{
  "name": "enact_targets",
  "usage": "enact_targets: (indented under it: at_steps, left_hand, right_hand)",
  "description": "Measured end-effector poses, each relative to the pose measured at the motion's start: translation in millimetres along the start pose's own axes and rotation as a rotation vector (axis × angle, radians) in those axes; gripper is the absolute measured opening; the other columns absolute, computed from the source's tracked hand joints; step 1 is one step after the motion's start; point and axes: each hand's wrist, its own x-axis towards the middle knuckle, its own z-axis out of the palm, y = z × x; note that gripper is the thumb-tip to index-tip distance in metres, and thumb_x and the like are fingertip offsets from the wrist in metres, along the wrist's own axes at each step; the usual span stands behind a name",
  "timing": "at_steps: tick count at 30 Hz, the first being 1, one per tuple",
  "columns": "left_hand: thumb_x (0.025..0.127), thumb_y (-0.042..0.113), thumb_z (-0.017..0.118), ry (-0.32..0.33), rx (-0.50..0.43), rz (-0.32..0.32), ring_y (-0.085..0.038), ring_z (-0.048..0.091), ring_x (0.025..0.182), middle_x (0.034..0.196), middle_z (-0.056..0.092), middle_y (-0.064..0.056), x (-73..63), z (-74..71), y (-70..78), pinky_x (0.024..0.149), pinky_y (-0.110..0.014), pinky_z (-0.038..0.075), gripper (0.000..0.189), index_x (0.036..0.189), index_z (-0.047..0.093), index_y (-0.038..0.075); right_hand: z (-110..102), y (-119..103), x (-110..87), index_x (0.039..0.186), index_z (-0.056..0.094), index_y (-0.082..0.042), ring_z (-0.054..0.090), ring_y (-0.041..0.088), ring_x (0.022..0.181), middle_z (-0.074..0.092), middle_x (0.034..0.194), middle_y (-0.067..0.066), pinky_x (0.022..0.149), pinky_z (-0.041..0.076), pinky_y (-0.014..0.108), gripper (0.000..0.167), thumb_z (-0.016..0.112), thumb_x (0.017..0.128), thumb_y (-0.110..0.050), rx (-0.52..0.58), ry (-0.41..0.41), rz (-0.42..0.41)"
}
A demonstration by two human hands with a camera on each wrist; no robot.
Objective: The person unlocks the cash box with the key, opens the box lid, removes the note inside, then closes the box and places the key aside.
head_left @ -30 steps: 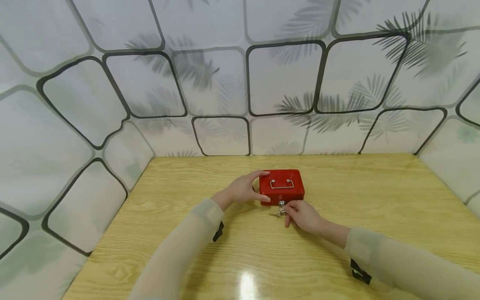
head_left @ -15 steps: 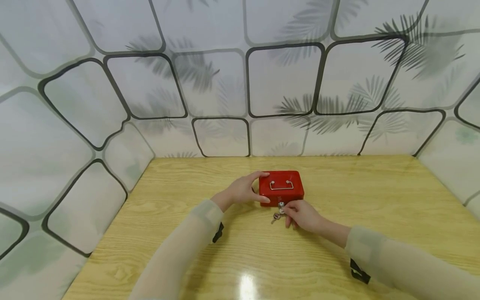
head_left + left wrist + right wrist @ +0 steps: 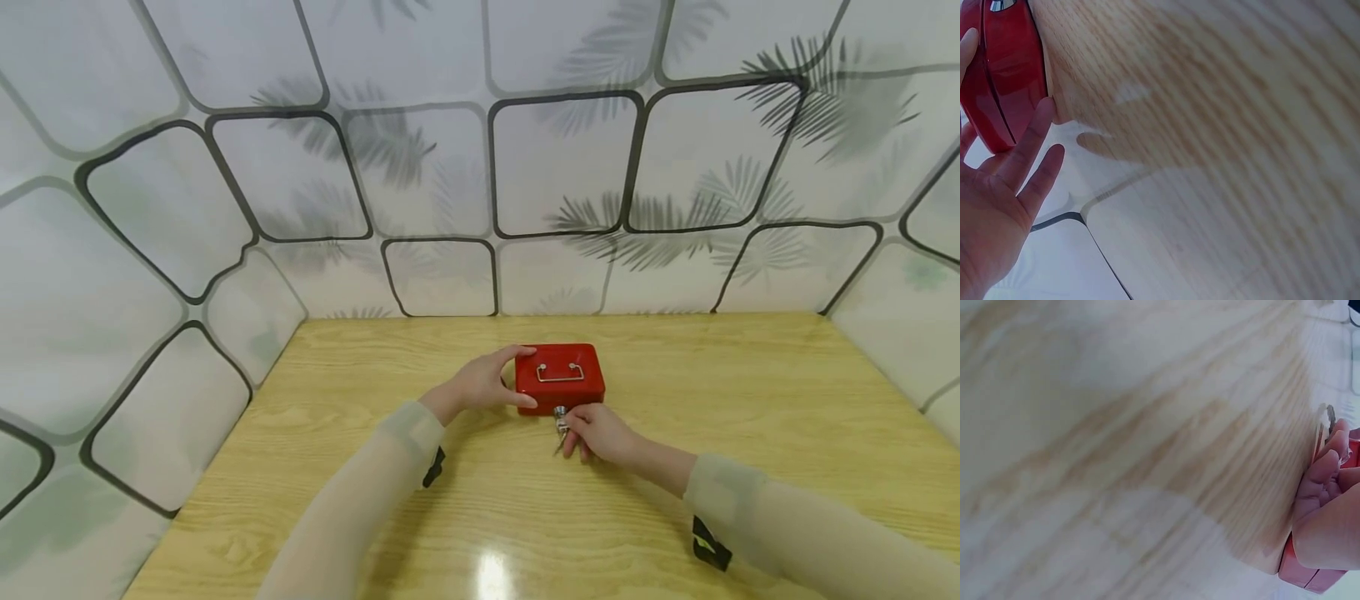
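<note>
A small red cash box [image 3: 558, 357] with a wire handle on its lid sits on the wooden table. My left hand [image 3: 480, 382] holds its left end, one finger on top and the thumb at the front. In the left wrist view, the fingers of the left hand [image 3: 997, 194] spread along the box's red side [image 3: 1013, 56]. At the front lock, my right hand [image 3: 603, 433] pinches a key [image 3: 561, 425], with another key dangling below. The right wrist view shows the right hand [image 3: 1332, 512] with curled fingers, largely hiding the keys.
The wooden table [image 3: 360, 358] extends around the box on every side. Patterned wall covering [image 3: 442, 275] rises behind the table and along its left and right sides. A bright reflection lies near the front.
The dangling key has swung from pointing left to hanging downward as the right hand works at the lock. The left hand and the box have stayed in place.
</note>
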Motion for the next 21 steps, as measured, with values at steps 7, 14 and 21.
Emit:
enact_targets:
  at_steps: [7, 14, 21]
  left_hand:
    - [0.079, 0.051, 0.077, -0.002, 0.003, 0.003, -0.013, 0.059, 0.069, 0.133, 0.055, -0.006, -0.5, -0.6, 0.3, 0.077, -0.034, 0.047, 0.085, 0.150, 0.035, 0.028]
    - [0.078, 0.052, 0.077, 0.002, 0.014, -0.005, -0.012, 0.060, 0.070, 0.130, 0.057, -0.006, 1.6, 1.4, -0.8, 0.078, -0.033, 0.047, 0.085, 0.149, 0.036, 0.029]
    - [0.078, 0.051, 0.077, 0.014, 0.016, 0.007, -0.012, 0.059, 0.070, 0.131, 0.057, -0.007, -0.1, 0.7, -1.2, 0.081, -0.035, 0.046, 0.085, 0.149, 0.037, 0.027]
  right_hand:
    - [-0.9, -1.3, -2.1, 0.093, 0.061, 0.004, 0.048, 0.009, 0.046, 0.064, 0.066, 0.003, 0.041, 0.035, 0.021, 0.026, 0.040, 0.104, -0.006, 0.013, -0.004, -0.005]
    - [-3.2, 1.3, -5.7, 0.103, 0.061, 0.010, 0.052, 0.011, 0.050, 0.060, 0.064, 0.003, 0.044, 0.041, 0.023, 0.022, 0.045, 0.103, -0.005, 0.015, -0.002, -0.055]
    - [-15.3, 0.2, -15.6, 0.111, 0.059, 0.009, 0.056, 0.016, 0.055, 0.062, 0.068, 0.004, 0.049, 0.048, 0.027, 0.024, 0.053, 0.101, -0.012, -0.002, -0.026, -0.054]
